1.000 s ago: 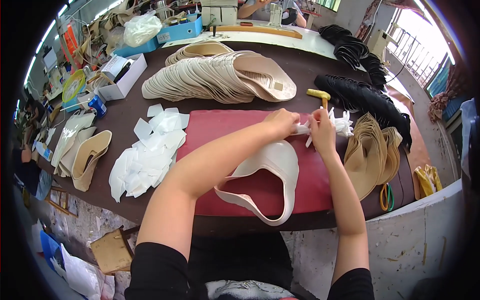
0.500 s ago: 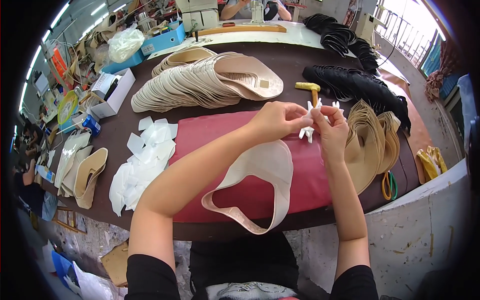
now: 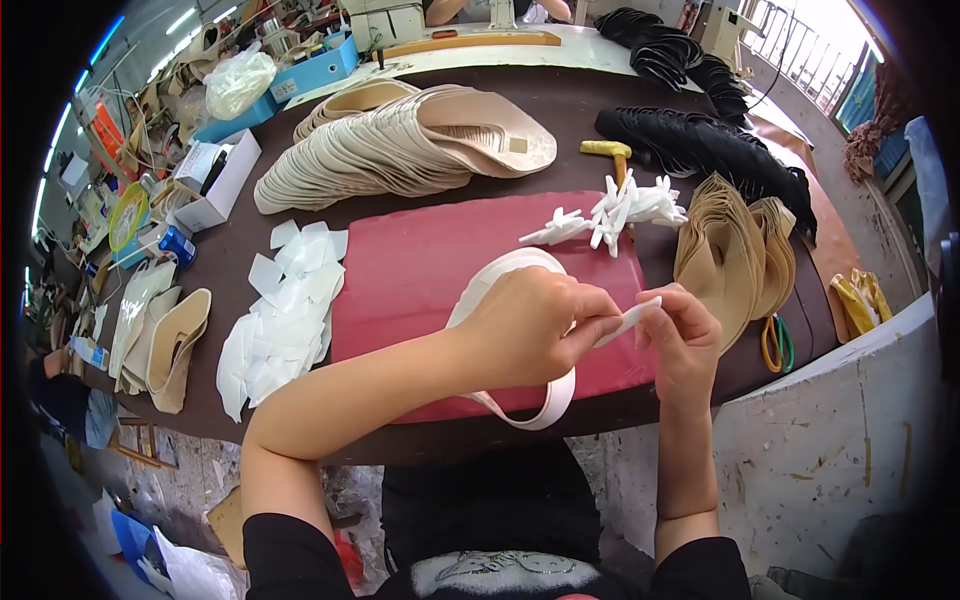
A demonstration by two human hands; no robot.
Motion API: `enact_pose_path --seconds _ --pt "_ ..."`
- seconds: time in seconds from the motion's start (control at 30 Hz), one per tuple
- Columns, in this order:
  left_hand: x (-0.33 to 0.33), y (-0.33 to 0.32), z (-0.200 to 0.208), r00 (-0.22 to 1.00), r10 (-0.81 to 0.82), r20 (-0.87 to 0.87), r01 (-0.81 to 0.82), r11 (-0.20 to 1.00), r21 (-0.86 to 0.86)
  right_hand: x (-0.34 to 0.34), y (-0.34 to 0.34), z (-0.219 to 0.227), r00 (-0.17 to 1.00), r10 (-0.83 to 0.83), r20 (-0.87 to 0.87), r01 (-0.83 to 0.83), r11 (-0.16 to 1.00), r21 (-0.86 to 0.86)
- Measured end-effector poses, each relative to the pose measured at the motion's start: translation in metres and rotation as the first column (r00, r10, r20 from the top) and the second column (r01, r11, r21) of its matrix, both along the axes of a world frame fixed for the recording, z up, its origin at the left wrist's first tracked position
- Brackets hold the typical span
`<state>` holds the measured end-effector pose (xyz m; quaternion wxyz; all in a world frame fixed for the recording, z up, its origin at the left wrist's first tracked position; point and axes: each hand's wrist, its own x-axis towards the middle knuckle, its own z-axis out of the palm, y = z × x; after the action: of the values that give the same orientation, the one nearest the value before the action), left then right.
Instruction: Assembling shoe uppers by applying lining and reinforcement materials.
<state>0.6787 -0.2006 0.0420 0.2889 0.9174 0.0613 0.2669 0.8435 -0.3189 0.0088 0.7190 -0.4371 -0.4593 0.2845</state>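
We have a white strip pinched at both ends.
Left hand: thumb and fingers closed on its left end; right hand: fingertips nipping its right end. It's above the red mat, right side. We'd judge it light, bendy, easily creased; best held by the tips.

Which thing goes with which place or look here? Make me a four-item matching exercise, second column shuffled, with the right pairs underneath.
1. thin white strip
2. flat white pieces
3. hammer
4. tan stack

A. left of the red mat
B. yellow-headed
C. held between the left hand and right hand
D. right of the red mat

Pairs: 1-C, 2-A, 3-B, 4-D
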Motion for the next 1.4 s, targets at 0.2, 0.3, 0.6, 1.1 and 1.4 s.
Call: enact_pose_path --seconds 0.2,0.3,0.6,1.1,1.4 --pt "-0.028 -0.038 0.002 0.988 0.136 0.076 -0.136 0.991 -0.011 0.007 -0.045 -0.018 0.974 -0.168 -0.153 0.187 0.974 0.126" --pt "-0.059 -0.087 -0.014 0.936 -0.113 -0.333 0.157 0.982 0.108 0.012 -0.069 -0.025 0.992 -0.019 -0.121 0.026 0.998 0.054" --pt "-0.074 -0.104 -0.014 0.899 -0.002 -0.438 -0.283 0.761 -0.584 -0.032 -0.067 -0.028 0.942 0.133 0.306 -0.095 0.986 -0.136" --pt "-0.087 -0.113 -0.049 0.916 -0.105 -0.387 0.103 0.994 -0.026 -0.039 -0.100 -0.054 0.948 0.316 -0.035 -0.303 0.867 -0.395" --pt "-0.098 -0.047 -0.038 0.932 0.297 -0.206 -0.329 0.934 -0.142 -0.059 -0.072 -0.024 0.979 0.029 -0.202 -0.068 0.980 -0.186"
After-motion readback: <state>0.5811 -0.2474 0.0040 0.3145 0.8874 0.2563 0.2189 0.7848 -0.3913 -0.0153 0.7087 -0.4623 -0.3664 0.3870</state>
